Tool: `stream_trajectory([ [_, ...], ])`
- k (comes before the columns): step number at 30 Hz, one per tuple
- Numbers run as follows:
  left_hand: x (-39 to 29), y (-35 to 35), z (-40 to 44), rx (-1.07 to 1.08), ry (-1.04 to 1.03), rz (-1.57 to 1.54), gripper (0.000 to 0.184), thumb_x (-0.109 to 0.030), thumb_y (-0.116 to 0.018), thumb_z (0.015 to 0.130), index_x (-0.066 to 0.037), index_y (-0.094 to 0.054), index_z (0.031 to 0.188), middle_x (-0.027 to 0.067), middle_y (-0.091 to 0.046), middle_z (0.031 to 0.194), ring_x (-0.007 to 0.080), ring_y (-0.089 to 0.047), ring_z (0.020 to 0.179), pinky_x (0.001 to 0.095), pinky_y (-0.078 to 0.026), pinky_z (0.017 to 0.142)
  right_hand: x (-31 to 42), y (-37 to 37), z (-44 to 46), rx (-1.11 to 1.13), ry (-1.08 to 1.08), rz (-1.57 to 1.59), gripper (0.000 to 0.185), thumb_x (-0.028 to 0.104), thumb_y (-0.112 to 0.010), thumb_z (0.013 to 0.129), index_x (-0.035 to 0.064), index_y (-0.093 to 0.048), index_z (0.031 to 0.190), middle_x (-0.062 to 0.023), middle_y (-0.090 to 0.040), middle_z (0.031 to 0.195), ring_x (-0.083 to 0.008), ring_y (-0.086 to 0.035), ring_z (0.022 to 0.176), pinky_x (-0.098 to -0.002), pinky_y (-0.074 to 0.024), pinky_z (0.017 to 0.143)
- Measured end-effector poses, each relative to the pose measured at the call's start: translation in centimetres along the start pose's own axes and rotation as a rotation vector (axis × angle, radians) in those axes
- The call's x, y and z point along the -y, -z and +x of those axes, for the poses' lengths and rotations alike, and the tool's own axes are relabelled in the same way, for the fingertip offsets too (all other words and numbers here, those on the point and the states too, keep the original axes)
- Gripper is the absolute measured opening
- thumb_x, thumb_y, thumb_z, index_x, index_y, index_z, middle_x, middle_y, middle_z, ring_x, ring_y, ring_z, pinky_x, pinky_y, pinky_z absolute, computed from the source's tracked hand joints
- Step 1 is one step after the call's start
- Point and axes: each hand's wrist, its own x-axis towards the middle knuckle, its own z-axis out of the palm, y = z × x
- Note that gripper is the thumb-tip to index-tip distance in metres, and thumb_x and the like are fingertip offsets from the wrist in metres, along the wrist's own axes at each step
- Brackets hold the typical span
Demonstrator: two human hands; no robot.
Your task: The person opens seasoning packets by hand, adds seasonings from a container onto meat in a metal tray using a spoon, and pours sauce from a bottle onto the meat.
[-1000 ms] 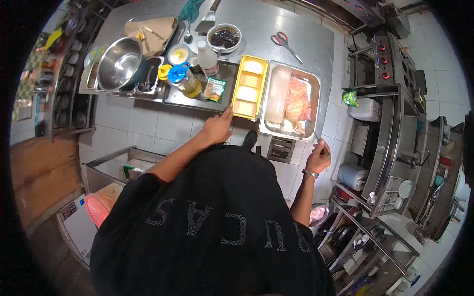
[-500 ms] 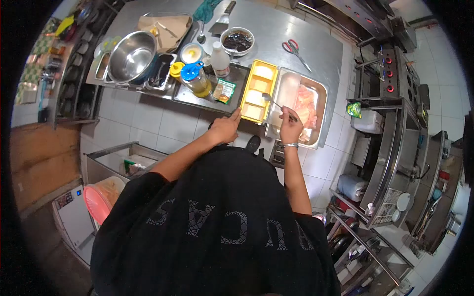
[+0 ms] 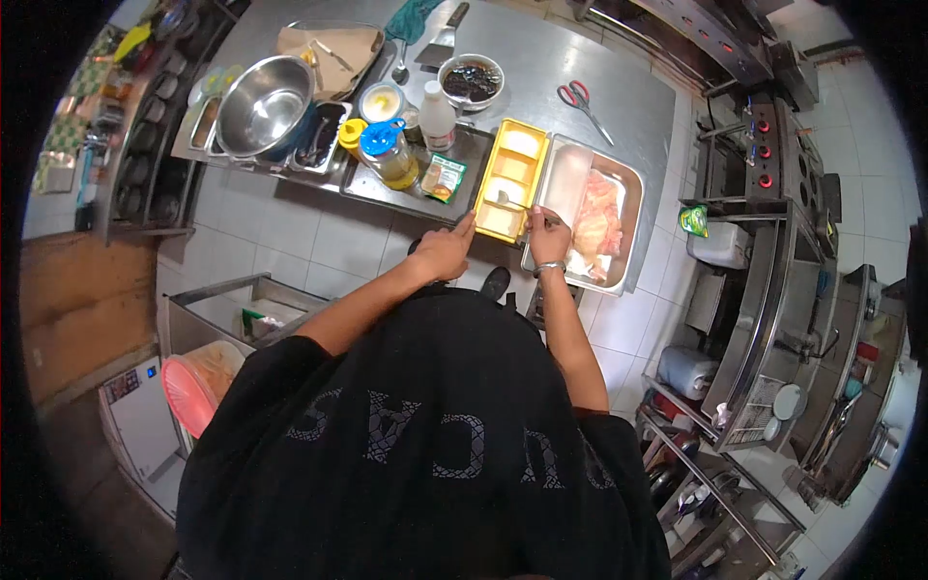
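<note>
My right hand (image 3: 550, 237) is closed around the handle of a small metal spoon (image 3: 504, 197). The spoon's bowl is inside a compartment of the yellow divided container (image 3: 496, 232), over pale powder. My left hand (image 3: 445, 251) has its fingers stretched out, the fingertips touching the container's left side near its front corner. Just right of the container, partly under my right hand, stands a steel pan (image 3: 633, 227) with raw pink meat (image 3: 597, 217) in it. A seasoning packet (image 3: 442, 178) lies left of the container on a dark tray (image 3: 469, 159).
A blue-lidded bottle (image 3: 391, 159), a white bottle (image 3: 437, 121) and a bowl of dark liquid (image 3: 472, 84) stand to the left. Red-handled scissors (image 3: 580, 101) lie behind the pan. A large steel pot (image 3: 263, 106) is at far left, a stove (image 3: 773, 145) at right.
My right hand has moved left from over the meat pan to the yellow container, and the spoon has shifted with it into a nearer compartment. My left hand has stayed at the container's side.
</note>
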Motion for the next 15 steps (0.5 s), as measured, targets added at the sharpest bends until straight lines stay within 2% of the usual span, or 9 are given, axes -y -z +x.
stream_trajectory([
  [4, 0.0, 0.2, 0.2, 0.009, 0.002, -0.01, 0.083, -0.029, -0.067, 0.084, 0.007, -0.028, 0.148, 0.0194, -0.016, 0.161, 0.0392, -0.061, 0.109, 0.0486, -0.052, 0.088, 0.0, 0.7, -0.2, -0.013, -0.003, 0.158, 0.026, 0.019, -0.064, 0.094, -0.0067, -0.069, 0.096, -0.011, -0.072, 0.081, -0.0138, -0.067, 0.064, -0.0255, -0.0515, 0.06],
  [15, 0.3, -1.2, 0.9, -0.015, -0.016, 0.07, 0.086, -0.031, -0.068, 0.083, 0.007, -0.027, 0.148, 0.0206, -0.017, 0.16, 0.0376, -0.062, 0.109, 0.0484, -0.052, 0.088, 0.2, 1.7, -0.7, -0.055, 0.034, 0.053, 0.027, 0.021, -0.065, 0.094, -0.0056, -0.069, 0.098, -0.0113, -0.072, 0.082, -0.015, -0.069, 0.065, -0.0271, -0.0522, 0.06],
])
